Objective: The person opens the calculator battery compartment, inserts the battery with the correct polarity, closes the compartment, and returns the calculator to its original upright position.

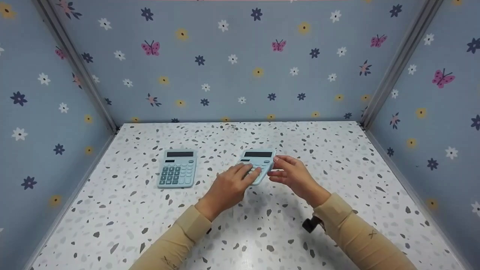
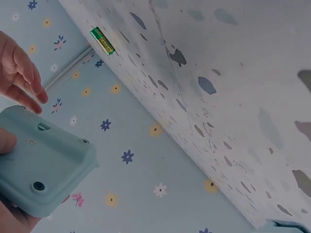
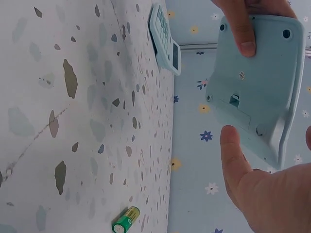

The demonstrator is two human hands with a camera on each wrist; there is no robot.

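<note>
My left hand [image 1: 228, 187] holds a light blue calculator [image 1: 258, 154] above the table, its screen side up. In the right wrist view the calculator's underside [image 3: 262, 63] shows, with a thumb pressed on it and a small latch of a battery cover [image 3: 234, 100]. My right hand [image 1: 294, 176] is at the calculator's right edge, fingers extended; the right wrist view has its thumb [image 3: 231, 145] close to the cover end, contact unclear. A green and gold battery [image 3: 126, 220] lies on the table below; in the head view it cannot be seen.
A second light blue calculator [image 1: 177, 168] lies face up on the table, left of my hands. The white speckled table [image 1: 112, 210] is enclosed by blue flowered panels [image 1: 240, 60] at the back and both sides.
</note>
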